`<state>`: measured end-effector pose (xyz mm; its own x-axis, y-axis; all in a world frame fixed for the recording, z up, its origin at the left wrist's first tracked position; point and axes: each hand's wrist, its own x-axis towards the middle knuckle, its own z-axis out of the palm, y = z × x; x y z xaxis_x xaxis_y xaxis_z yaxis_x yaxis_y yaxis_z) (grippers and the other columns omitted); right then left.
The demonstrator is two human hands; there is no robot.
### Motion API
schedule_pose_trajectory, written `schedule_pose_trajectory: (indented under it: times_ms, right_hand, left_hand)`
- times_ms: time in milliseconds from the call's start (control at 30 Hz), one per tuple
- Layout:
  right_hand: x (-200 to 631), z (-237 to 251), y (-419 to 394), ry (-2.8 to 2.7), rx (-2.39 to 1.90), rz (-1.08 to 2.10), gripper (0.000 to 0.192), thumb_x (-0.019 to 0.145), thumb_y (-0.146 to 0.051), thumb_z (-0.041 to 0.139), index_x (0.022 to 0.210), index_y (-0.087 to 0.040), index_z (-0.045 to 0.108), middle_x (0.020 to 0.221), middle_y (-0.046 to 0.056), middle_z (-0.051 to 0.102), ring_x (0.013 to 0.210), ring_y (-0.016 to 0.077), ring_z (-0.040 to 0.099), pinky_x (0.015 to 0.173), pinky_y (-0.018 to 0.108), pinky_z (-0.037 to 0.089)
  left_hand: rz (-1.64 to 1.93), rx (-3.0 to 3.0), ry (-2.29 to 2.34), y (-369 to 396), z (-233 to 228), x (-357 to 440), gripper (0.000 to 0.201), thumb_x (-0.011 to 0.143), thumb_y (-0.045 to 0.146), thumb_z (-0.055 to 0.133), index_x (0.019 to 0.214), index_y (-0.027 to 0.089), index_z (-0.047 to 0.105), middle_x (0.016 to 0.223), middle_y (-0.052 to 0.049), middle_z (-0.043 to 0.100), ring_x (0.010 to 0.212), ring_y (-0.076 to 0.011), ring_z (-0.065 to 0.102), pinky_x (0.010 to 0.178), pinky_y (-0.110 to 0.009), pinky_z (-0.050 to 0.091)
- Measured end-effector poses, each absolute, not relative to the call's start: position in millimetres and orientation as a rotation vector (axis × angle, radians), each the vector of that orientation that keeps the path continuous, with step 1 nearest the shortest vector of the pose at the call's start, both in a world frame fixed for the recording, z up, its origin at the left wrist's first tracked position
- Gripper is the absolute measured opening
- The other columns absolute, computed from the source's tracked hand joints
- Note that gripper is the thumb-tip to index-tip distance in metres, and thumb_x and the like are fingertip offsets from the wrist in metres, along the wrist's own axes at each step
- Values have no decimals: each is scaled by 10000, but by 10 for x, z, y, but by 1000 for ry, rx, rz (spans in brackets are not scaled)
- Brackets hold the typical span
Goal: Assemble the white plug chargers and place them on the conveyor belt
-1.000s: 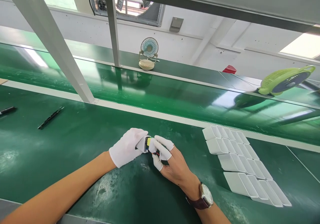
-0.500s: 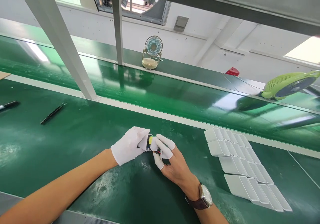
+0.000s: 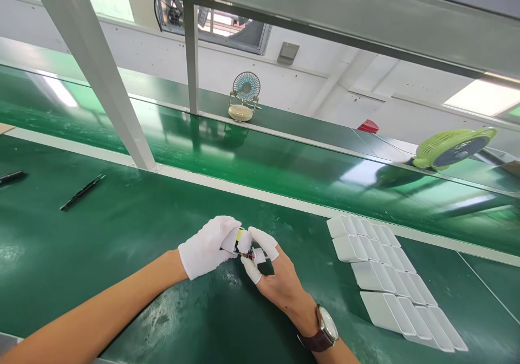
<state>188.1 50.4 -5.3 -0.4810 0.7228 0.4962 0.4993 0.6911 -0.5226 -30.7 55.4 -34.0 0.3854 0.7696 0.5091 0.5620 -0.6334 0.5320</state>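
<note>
My left hand (image 3: 208, 247), in a white glove, is closed around a small white plastic casing (image 3: 229, 241). Out of the casing's right end sticks a small circuit board (image 3: 244, 243) with a yellow part, a white patch over it and some thin red and black wires. My right hand (image 3: 278, 274) wears white finger cots and a wristwatch. Its thumb and fingers pinch the outer end of the board, where a small white piece (image 3: 259, 255) also shows. How far the board reaches inside the casing is hidden.
Several open white casings (image 3: 385, 288) stand in rows to the right on the green table (image 3: 142, 234). Black pen-like tools (image 3: 83, 192) lie at the left. Beyond the metal post (image 3: 103, 77) are a small fan (image 3: 245, 97) and a green fan (image 3: 453, 148).
Less of the board's yellow part shows beside the casing now. My right fingers have shifted toward the board's outer end and spread a little. The whole view has tilted slightly upward.
</note>
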Motion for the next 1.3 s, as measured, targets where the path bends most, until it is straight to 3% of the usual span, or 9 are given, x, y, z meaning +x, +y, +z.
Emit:
schedule_pose_trajectory:
  times_ms: [133, 267, 400, 633, 800, 900, 1000, 1167, 1300]
  right_hand:
    - [1856, -39, 476, -2157, -909, 413, 561, 917, -187, 610, 1445, -244, 430, 1197, 118, 679, 963, 219, 711, 823, 364, 640]
    - [1835, -62, 467, -2236, -714, 234, 625, 913, -103, 596, 1479, -246, 372, 1278, 146, 647, 1134, 251, 667, 913, 422, 620]
    - [1835, -63, 466, -2231, -650, 153, 691, 907, -73, 601, 1517, -228, 316, 1226, 138, 673, 1185, 253, 643, 970, 452, 597]
    - [1869, -90, 517, -2274, -689, 184, 647, 935, -128, 595, 1520, -193, 328, 1287, 161, 641, 1269, 273, 584, 999, 461, 581]
    - [1894, -60, 511, -2217, -765, 286, 634, 915, -195, 647, 1487, -221, 374, 1244, 148, 655, 1175, 269, 639, 948, 444, 600]
    - [1932, -3, 509, -2142, -905, 464, 472, 939, -285, 619, 1393, -236, 499, 1170, 116, 692, 1046, 252, 694, 877, 399, 623]
    - [1948, 0, 538, -2022, -1021, 521, 306, 986, -213, 509, 1271, -257, 610, 1085, 75, 725, 977, 216, 715, 857, 357, 620]
    - [1905, -124, 574, -2058, -930, 482, 337, 943, -191, 584, 1268, -274, 616, 1274, 94, 643, 1148, 229, 659, 973, 401, 584]
    - [1869, -152, 562, -2155, -900, 406, 422, 934, -158, 598, 1328, -308, 585, 1296, 101, 596, 1145, 226, 648, 945, 402, 605]
  left_hand:
    - [1094, 2183, 1142, 521, -380, -301, 612, 831, 192, 698, 1338, 263, 363, 1179, -114, 588, 1022, -241, 643, 849, -415, 582]
    - [1188, 2221, 1068, 536, -430, -298, 565, 864, 125, 624, 1348, 247, 359, 1245, -136, 558, 1185, -266, 586, 969, -465, 542]
    - [1266, 2289, 1040, 574, -401, -289, 521, 877, 80, 572, 1337, 228, 376, 1216, -139, 577, 1277, -279, 526, 1014, -489, 518]
    - [1223, 2385, 988, 566, -346, -233, 574, 855, 24, 549, 1349, 252, 366, 1113, -105, 629, 1199, -269, 588, 1016, -524, 513]
    - [1113, 2398, 1180, 531, -371, -254, 622, 850, 131, 626, 1412, 226, 375, 1364, -177, 552, 1302, -326, 524, 1023, -519, 507]
    - [1008, 2407, 1163, 558, -308, -305, 538, 864, 206, 653, 1369, 260, 474, 1261, -119, 643, 1219, -314, 585, 998, -493, 521]
    - [999, 2275, 1127, 588, -252, -369, 393, 903, 227, 611, 1290, 269, 563, 1136, -86, 699, 1051, -245, 659, 916, -411, 564]
    - [911, 1833, 1266, 578, -215, -402, 367, 914, 357, 599, 1261, 237, 605, 1082, -60, 732, 793, -169, 700, 761, -333, 610]
    - [920, 1606, 1234, 576, -136, -389, 362, 914, 410, 600, 1218, 222, 660, 1191, -65, 731, 1037, -234, 708, 923, -377, 588]
